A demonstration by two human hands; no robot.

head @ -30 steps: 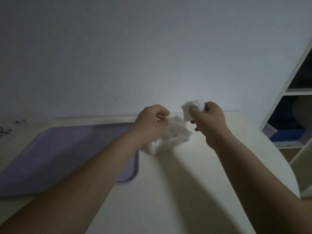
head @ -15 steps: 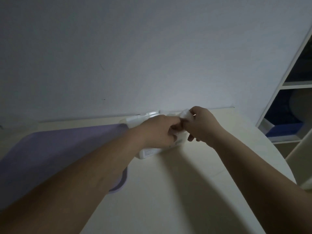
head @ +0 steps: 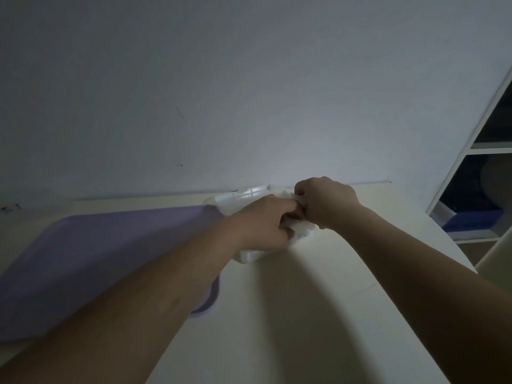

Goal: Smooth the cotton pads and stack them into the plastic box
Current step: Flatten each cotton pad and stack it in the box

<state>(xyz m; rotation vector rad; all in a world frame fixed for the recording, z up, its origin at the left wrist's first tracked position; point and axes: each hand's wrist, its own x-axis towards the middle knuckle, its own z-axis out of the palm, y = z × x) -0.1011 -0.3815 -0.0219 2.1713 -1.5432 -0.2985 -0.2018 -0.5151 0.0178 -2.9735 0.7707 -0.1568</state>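
The cotton pads [head: 303, 227] sit in the plastic box [head: 250, 256], a white heap at its right end. Above the box our left hand [head: 263, 225] curls down on them; whether it pinches or only presses, we cannot tell. Our right hand [head: 327, 203], at the box's far right corner, pinches the pads. We judge stacking is under way; next, flatten the heap and release gently. A purple tray [head: 110, 259] lies left of the box.

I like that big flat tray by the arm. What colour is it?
Light purple, like lavender; the head view shows the tray best.
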